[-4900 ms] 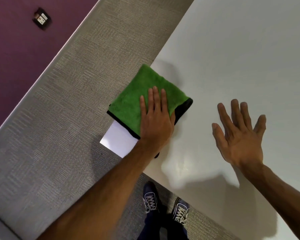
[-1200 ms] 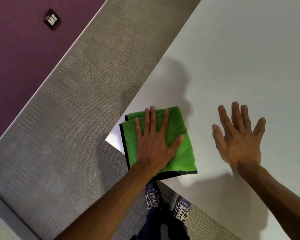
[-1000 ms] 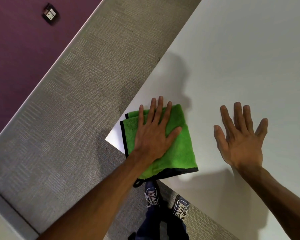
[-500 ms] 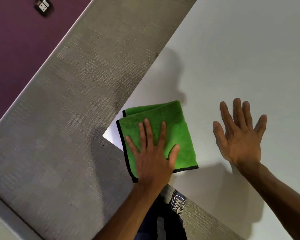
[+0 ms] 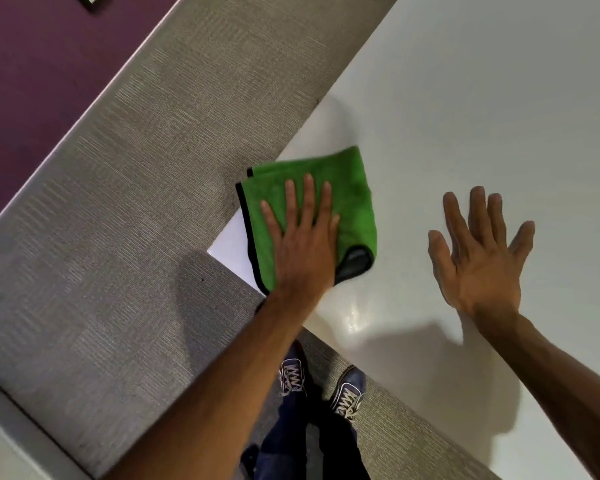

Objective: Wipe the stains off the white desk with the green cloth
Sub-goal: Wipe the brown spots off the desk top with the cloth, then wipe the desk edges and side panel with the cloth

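Note:
The folded green cloth [image 5: 354, 188], edged in black, lies on the near left corner of the white desk [image 5: 465, 116]. My left hand [image 5: 303, 247] presses flat on it with fingers spread, covering its near middle. The cloth's near right corner is curled up and shows a dark underside. My right hand [image 5: 478, 258] rests flat on the bare desk to the right of the cloth, fingers apart, holding nothing. A faint shiny smear [image 5: 357, 317] shows on the desk just below the cloth.
The desk's corner tip [image 5: 222, 247] sticks out left of the cloth. Grey carpet [image 5: 136, 237] runs along the desk's left edge, with a purple wall [image 5: 32, 64] beyond. My two shoes [image 5: 291, 375] stand below the desk's near edge.
My left hand has slid the cloth a little away from me and its near right corner has curled over. My right hand has stayed in place.

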`<action>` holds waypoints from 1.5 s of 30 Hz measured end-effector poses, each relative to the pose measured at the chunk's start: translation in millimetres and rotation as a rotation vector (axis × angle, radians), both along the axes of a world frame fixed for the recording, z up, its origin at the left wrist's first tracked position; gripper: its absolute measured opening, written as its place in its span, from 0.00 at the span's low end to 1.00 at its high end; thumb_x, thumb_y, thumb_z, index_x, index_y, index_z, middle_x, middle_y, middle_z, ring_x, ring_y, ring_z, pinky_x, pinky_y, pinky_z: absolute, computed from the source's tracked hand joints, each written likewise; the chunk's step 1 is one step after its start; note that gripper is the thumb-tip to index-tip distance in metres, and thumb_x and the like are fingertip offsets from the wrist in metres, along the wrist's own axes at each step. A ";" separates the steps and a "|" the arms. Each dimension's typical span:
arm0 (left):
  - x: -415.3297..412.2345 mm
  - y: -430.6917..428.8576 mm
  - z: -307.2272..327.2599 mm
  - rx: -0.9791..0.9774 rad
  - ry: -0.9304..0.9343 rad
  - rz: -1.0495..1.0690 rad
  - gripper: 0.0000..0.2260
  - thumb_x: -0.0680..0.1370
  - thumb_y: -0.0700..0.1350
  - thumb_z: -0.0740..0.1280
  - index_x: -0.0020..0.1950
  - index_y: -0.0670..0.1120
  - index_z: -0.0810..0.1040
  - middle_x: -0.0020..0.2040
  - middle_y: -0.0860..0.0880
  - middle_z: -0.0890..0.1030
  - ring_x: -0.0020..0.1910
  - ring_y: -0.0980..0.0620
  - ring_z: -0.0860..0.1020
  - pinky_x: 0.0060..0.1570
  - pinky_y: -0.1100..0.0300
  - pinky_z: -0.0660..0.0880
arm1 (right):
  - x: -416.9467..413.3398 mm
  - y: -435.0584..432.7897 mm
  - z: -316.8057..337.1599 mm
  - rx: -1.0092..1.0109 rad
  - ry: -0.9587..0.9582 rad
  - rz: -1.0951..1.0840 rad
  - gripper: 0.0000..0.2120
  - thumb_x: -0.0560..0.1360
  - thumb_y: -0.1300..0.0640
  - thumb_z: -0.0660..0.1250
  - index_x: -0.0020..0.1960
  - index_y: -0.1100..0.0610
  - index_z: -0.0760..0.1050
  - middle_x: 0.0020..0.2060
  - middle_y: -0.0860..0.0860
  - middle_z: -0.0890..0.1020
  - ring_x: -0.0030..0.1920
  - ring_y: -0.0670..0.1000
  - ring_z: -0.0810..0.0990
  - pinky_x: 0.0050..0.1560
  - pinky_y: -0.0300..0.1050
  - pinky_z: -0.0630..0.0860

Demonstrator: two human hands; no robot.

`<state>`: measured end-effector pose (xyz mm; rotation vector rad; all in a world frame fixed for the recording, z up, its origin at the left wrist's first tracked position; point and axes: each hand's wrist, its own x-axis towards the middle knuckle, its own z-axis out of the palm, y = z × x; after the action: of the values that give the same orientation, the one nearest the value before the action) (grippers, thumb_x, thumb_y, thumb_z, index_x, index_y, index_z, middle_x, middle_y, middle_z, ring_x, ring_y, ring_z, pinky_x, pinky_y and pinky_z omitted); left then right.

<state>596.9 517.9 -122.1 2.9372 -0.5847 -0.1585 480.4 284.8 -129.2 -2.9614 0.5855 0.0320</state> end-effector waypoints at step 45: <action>-72.5 63.7 12.6 -0.120 -0.073 0.064 0.26 0.81 0.52 0.53 0.76 0.43 0.67 0.78 0.41 0.65 0.80 0.44 0.58 0.79 0.47 0.48 | 140.7 170.3 16.9 0.048 0.087 0.566 0.32 0.82 0.31 0.45 0.84 0.37 0.47 0.86 0.55 0.46 0.86 0.57 0.43 0.80 0.73 0.39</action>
<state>524.4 581.7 -109.5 2.8504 -0.4915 -0.0089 621.1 455.1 -112.3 -2.9812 -0.2561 0.2222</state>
